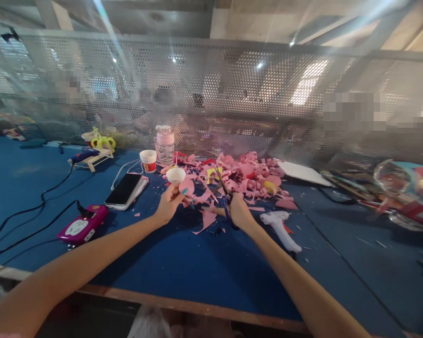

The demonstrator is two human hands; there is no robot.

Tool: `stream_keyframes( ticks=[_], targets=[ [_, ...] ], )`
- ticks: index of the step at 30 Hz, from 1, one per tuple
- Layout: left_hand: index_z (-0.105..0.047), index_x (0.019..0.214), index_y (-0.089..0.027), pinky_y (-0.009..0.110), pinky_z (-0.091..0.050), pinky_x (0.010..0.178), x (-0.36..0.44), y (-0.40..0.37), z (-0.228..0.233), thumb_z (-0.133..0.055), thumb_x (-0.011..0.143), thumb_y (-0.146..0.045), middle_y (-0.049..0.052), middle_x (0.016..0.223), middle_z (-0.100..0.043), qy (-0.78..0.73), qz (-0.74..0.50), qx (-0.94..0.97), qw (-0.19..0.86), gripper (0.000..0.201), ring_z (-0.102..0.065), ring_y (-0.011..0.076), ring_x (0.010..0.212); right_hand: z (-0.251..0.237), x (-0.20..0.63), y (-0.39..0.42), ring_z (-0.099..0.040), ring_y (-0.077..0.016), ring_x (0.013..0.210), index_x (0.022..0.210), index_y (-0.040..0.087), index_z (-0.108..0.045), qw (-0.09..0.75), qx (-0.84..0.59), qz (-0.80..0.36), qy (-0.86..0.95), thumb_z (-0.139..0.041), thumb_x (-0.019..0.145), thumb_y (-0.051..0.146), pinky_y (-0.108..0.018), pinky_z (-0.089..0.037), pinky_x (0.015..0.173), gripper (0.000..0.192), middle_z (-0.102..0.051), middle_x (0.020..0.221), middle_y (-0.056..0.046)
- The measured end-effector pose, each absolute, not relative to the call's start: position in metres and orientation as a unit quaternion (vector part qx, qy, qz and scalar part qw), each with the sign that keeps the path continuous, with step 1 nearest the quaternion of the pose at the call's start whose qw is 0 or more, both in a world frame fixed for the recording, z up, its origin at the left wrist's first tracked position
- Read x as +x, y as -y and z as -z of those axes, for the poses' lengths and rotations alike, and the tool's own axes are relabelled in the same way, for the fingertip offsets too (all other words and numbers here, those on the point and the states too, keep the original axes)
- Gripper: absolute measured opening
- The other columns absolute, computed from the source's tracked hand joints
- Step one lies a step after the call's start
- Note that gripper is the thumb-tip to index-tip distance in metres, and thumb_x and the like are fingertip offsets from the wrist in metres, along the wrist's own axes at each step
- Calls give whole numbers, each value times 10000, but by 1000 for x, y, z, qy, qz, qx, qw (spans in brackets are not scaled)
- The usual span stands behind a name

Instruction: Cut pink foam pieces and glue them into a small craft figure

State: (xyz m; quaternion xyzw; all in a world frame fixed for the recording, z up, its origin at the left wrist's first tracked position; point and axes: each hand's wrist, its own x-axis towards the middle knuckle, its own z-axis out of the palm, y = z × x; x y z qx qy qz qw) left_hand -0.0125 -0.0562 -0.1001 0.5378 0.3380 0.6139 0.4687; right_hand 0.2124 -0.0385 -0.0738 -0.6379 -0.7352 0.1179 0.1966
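Pink disc (pixel 187 184) is pinched by left hand (pixel 168 204) — probably light, easily creased; best held at rim; scissors (pixel 227 201) are gripped by right hand (pixel 240 212).

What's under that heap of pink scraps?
The blue tabletop shows around the pink scraps and between loose ones; anything beneath the heap's middle is covered.

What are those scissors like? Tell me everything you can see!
The scissors have slim, dark, metal-looking blades and dark blue handles. The right hand holds them by the handles, with the tips pointing away from the person and slightly left, towards the pink paper scraps. Whether the blades touch any scraps, or how wide they're open, is too small to tell.
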Motion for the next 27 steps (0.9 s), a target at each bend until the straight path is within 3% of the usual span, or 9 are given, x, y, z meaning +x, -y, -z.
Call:
stream_keyframes(
  ticks=[4,10,13,16,18,21,24,27],
  targets=[
    [-464,1058,-139,208,-414,465,-24,79,97,-607,765,-330,-56,497,-561,-352,-512,579,528,377,-508,91,412,73,207,46,-611,-253,770,900,136,-444,150,-624,-124,757,-762,534,477,-279,-406,593,593,-613,866,-130],
    [-451,1158,-147,184,-357,403,-18,83,97,-588,773,-328,-62,499,-534,-355,-352,643,581,447,-438,70,366,73,215,36,-613,-302,899,950,112,-476,108,-681,-94,718,-709,625,494,-299,-413,638,553,-609,974,-178],
    [-475,1174,-148,194,-343,421,-16,81,100,-513,834,-337,-60,515,-515,-388,-319,703,502,391,-428,78,385,76,221,28,-613,-301,918,977,95,-478,115,-707,-74,694,-658,707,448,-304,-419,654,480,-612,985,-182],
    [-534,1139,-171,223,-383,520,-16,81,103,-508,845,-332,-42,551,-514,-434,-345,763,332,336,-482,115,491,78,222,27,-607,-305,954,1022,75,-475,130,-726,-60,673,-564,791,384,-314,-425,680,396,-615,992,-189],
    [-579,1089,-183,260,-423,613,-17,80,103,-529,834,-347,-8,623,-550,-466,-362,780,209,308,-526,155,603,78,220,29,-605,-302,966,1044,66,-476,138,-739,-57,657,-495,833,350,-322,-429,699,355,-611,1002,-195],
    [-594,1093,-183,362,-433,837,-21,75,104,-480,862,-363,86,918,-618,-480,-372,789,92,313,-556,237,913,75,216,34,-599,-301,980,1068,52,-480,138,-749,-40,647,-456,855,367,-331,-432,732,381,-599,1025,-203],
    [-519,1228,-214,425,-327,1011,-29,64,110,-427,889,-343,112,1249,-534,-468,-361,802,84,374,-445,261,1194,73,216,34,-602,-310,970,1073,24,-483,124,-750,-7,650,-458,858,397,-339,-432,749,431,-590,1024,-216],
    [-417,1328,-194,458,-231,1077,-35,50,124,-488,855,-408,136,1386,-435,-492,-344,791,122,524,-340,289,1312,74,216,33,-606,-302,948,1070,11,-486,117,-751,26,650,-463,860,373,-332,-434,740,418,-583,1021,-219]
  ],
)
